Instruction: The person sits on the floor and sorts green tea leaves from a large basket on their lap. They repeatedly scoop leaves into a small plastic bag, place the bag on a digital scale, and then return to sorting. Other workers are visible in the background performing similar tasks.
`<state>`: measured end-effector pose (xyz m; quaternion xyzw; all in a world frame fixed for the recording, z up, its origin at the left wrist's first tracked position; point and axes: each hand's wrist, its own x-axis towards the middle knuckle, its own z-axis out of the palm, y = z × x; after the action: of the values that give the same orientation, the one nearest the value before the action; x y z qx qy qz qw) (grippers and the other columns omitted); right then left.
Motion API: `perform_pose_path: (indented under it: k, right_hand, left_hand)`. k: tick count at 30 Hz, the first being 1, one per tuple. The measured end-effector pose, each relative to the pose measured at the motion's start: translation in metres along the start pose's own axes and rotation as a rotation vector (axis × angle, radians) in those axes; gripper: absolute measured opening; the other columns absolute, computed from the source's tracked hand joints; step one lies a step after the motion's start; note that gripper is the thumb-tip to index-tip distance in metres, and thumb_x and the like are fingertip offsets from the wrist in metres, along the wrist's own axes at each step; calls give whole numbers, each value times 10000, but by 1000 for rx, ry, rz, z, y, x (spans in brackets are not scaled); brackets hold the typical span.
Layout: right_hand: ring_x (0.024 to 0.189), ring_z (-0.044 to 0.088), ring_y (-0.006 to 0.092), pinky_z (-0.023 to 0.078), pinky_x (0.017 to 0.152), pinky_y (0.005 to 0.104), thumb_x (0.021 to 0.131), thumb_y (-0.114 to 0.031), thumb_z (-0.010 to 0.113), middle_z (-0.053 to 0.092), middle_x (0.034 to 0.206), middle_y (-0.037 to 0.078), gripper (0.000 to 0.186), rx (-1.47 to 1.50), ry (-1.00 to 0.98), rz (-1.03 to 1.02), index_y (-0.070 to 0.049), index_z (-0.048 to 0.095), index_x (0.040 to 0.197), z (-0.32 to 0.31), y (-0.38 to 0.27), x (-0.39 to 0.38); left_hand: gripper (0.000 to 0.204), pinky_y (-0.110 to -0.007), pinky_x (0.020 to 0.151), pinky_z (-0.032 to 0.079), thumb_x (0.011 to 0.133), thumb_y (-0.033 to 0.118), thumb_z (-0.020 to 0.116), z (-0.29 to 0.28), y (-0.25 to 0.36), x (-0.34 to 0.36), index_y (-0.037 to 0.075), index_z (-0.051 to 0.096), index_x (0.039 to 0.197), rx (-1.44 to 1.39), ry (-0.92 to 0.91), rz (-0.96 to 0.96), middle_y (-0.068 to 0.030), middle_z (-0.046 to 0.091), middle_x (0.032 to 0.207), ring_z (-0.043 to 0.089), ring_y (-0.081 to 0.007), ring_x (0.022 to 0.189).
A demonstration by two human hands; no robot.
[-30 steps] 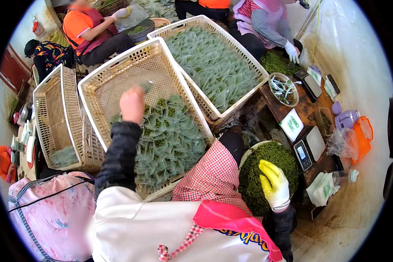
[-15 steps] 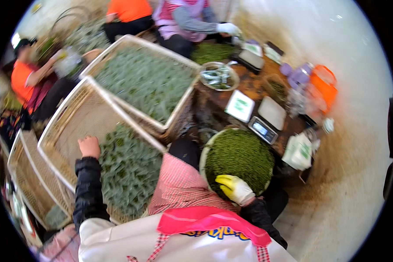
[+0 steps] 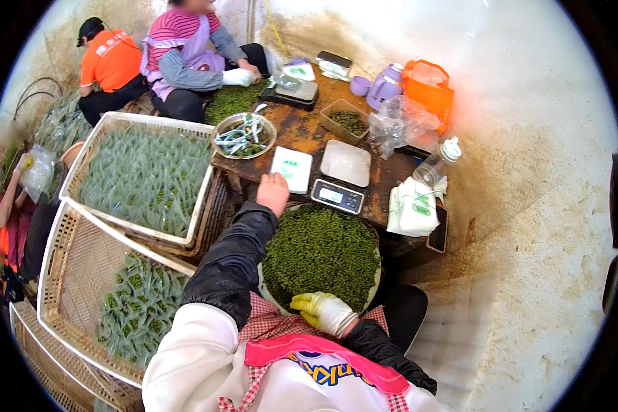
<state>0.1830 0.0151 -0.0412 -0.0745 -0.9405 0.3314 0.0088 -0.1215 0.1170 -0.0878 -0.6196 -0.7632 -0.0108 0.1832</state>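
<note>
Skin and fabric: left hand (image 3: 273,193) bare, right hand (image 3: 323,312) gloved, open air between, above a grainy green heap (image 3: 323,250) in a round tub (image 3: 375,280).
Left one crooked at flat white packets (image 3: 292,170), right one loosely curled by the near rim; cannot tell whether grasping anything; beyond, smooth-plated scale (image 3: 345,163) along the worn wooden table's (image 3: 309,130) edge; left, latticed crate (image 3: 72,275) of crinkly film bags (image 3: 134,305).

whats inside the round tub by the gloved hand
A heap of small green pieces fills the round tub. The gloved right hand, at its near edge, hides part of them. The tub's bottom and anything beneath the heap's surface are covered from view.
</note>
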Motion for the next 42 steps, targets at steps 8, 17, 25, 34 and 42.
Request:
perform_pose_path:
  k: [8, 17, 25, 34, 42]
  right_hand:
    - [977, 628, 364, 524, 832, 411, 846, -102, 586, 643, 1142, 146, 268, 56, 2, 32, -85, 644, 1106, 10, 16, -9]
    - [1043, 626, 278, 496, 918, 348, 850, -45, 655, 634, 1165, 143, 379, 268, 545, 19, -45, 595, 1225, -39, 16, 36]
    - [774, 672, 159, 510, 567, 251, 949, -114, 561, 673, 984, 61, 280, 1182, 691, 485, -54, 591, 1220, -55, 43, 102]
    - [745, 612, 110, 490, 603, 240, 915, -32, 561, 679, 971, 61, 276, 740, 769, 388, -19, 619, 1185, 2, 60, 74]
    - [1042, 615, 196, 513, 871, 315, 794, -93, 725, 633, 1216, 119, 533, 1003, 421, 407, -33, 549, 1293, -73, 84, 27]
  left_hand:
    - [97, -368, 769, 421, 783, 166, 614, -17, -36, 0, 119, 585, 702, 80, 166, 351, -54, 600, 702, 603, -225, 733]
    - [298, -374, 662, 427, 765, 380, 707, -69, -40, -8, 113, 594, 697, -119, 233, 279, -32, 603, 656, 615, -223, 670]
    - [257, -350, 555, 412, 828, 259, 659, -114, 16, -53, 104, 504, 694, -316, 400, 519, -42, 485, 641, 534, -226, 577]
    - [175, -376, 565, 494, 713, 36, 590, -136, 89, -128, 86, 510, 861, -496, 243, 19, -101, 498, 798, 596, -282, 670]
    - [231, -420, 620, 504, 748, 3, 595, -132, 77, -142, 108, 682, 935, -805, 266, -216, -130, 576, 836, 610, -356, 718]
